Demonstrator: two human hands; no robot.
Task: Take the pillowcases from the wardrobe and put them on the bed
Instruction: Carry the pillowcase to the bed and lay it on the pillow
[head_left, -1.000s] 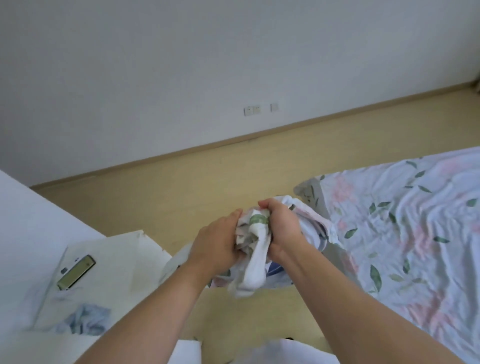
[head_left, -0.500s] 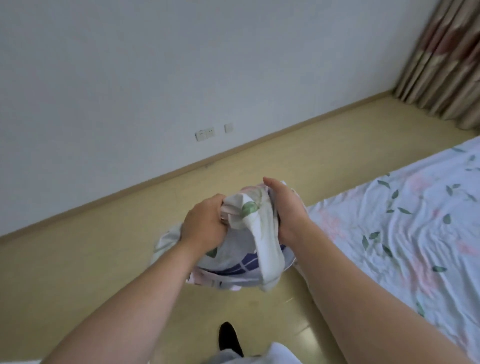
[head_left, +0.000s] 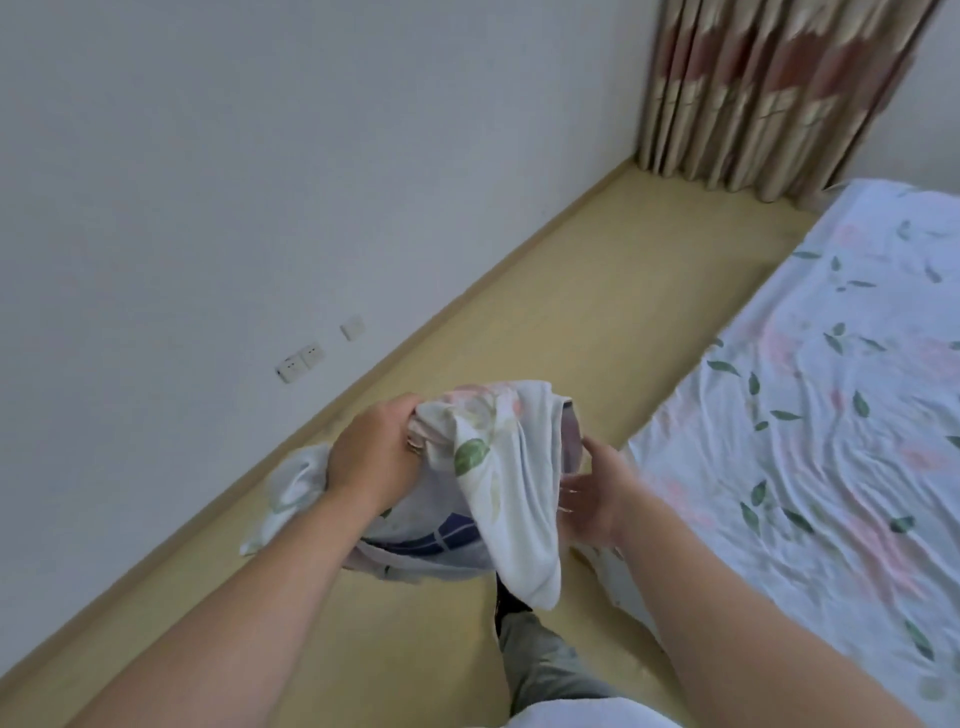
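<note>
A bundle of pillowcases (head_left: 498, 483), white with green leaves, pink flowers and a dark blue patch, hangs in front of me above the floor. My left hand (head_left: 376, 452) grips the bundle's top left in a fist. My right hand (head_left: 592, 493) is beside the bundle's right edge with its fingers spread, and whether it touches the cloth is unclear. The bed (head_left: 810, 426), covered by a leaf-and-flower sheet, lies to the right, its near corner just past my right hand. The wardrobe is out of sight.
A white wall (head_left: 260, 182) with sockets (head_left: 301, 361) runs along the left. Between wall and bed is a strip of yellow wooden floor (head_left: 597, 291). Patterned curtains (head_left: 769, 88) hang at the far end. My leg and dark shoe (head_left: 519, 613) are below the bundle.
The view has swung right from the white surface toward the bed and curtains. My right hand has let go of the bundle and opened; my left hand still grips it.
</note>
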